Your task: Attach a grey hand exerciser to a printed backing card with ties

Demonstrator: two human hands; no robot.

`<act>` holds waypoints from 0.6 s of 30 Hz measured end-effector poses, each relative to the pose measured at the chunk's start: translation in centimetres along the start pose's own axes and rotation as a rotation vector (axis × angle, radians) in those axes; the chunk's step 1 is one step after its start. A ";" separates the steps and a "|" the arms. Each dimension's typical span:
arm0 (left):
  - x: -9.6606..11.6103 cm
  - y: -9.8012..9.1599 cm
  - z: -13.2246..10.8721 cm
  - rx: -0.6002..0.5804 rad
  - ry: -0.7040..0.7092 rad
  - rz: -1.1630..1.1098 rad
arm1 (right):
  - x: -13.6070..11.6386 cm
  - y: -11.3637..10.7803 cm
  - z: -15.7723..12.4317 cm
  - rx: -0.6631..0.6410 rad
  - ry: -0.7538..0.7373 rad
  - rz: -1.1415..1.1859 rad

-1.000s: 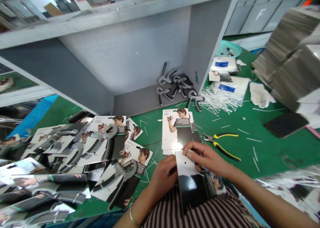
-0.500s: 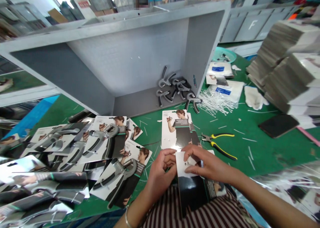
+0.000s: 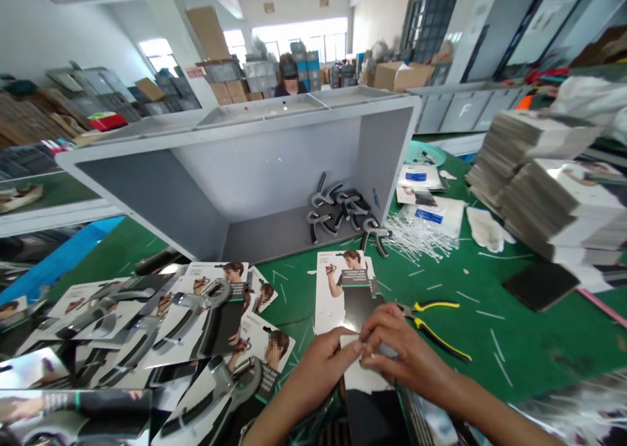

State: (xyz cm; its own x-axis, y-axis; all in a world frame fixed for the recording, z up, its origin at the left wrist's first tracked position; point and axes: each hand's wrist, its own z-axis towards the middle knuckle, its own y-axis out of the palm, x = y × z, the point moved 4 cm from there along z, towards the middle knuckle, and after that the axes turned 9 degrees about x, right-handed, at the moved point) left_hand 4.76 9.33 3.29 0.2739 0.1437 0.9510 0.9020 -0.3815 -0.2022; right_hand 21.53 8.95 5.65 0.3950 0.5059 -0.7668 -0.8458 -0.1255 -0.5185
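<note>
A printed backing card (image 3: 365,375), white above and black below, stands tilted near my body at the bottom centre. My left hand (image 3: 329,361) is closed on its upper left part, thumb across the front. The fingers of my right hand (image 3: 394,347) are pinched together at the card's top, touching the left thumb; what sits between them is too small to make out. Just beyond the hands lies another printed card (image 3: 337,289), partly over a further one. Pliers with yellow and black handles (image 3: 438,328) rest right of my right hand.
A grey crate (image 3: 274,126) lies on its side, with several hand grippers (image 3: 337,207) inside and at its edge. Cards with hand grippers attached (image 3: 196,322) pile up at left. White cable ties (image 3: 421,237), a phone (image 3: 541,286) and card stacks (image 3: 543,191) are at right.
The view has tilted upward, so the table sits lower and a person shows behind the crate. My left hand has closed in on the card's top, meeting my right fingers.
</note>
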 end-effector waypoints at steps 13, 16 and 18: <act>-5.9 -0.8 2.2 0.186 -0.347 -0.338 | 14.7 -4.4 14.3 -0.003 0.597 -0.511; -7.0 0.2 1.8 0.288 -0.358 -0.404 | 17.7 -3.2 16.6 -0.008 0.710 -0.510; -7.0 0.8 1.6 0.331 -0.357 -0.430 | 18.9 -2.9 17.2 -0.036 0.770 -0.457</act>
State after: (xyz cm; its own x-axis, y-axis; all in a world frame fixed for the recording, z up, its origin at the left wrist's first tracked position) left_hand 4.09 9.44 -3.93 -0.0920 0.5373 0.8384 0.9954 0.0713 0.0635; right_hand 25.27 33.52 -0.83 0.8325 -0.1978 -0.5176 -0.5406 -0.0854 -0.8369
